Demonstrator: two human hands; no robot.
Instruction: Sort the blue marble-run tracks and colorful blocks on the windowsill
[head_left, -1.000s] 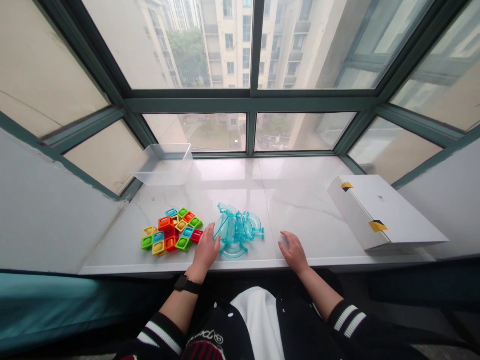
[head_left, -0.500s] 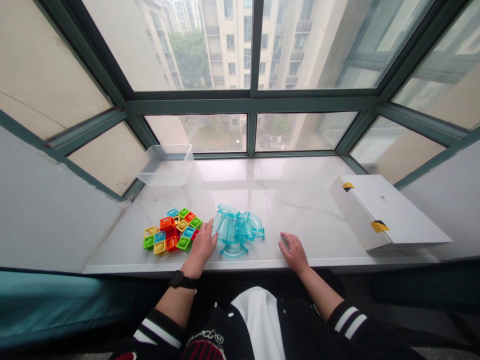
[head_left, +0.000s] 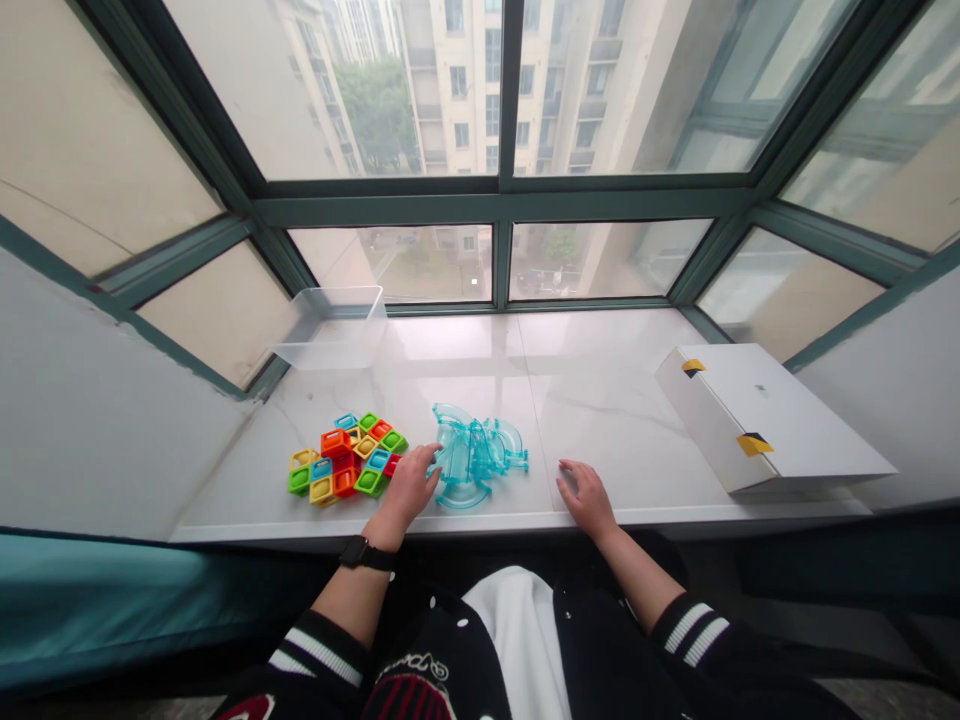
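Observation:
My left hand [head_left: 410,486] lies on the white sill between a heap of coloured square frame tiles [head_left: 345,463] and a pile of clear blue curved track pieces [head_left: 474,453]. Its fingers are stretched out, the fingertips touching the left edge of the blue pile and the heel next to the tiles. It grips nothing. My right hand [head_left: 586,496] rests flat on the sill to the right of the blue pile, fingers spread, apart from it and holding nothing.
A clear plastic tub [head_left: 331,327] stands at the back left of the sill [head_left: 600,400]. A white flat box [head_left: 757,415] with yellow tape lies at the right. Window frames close the sill on three sides.
My left hand has slid a little to the left and forward along the gap between tiles and blue pieces. My right hand has stayed where it was.

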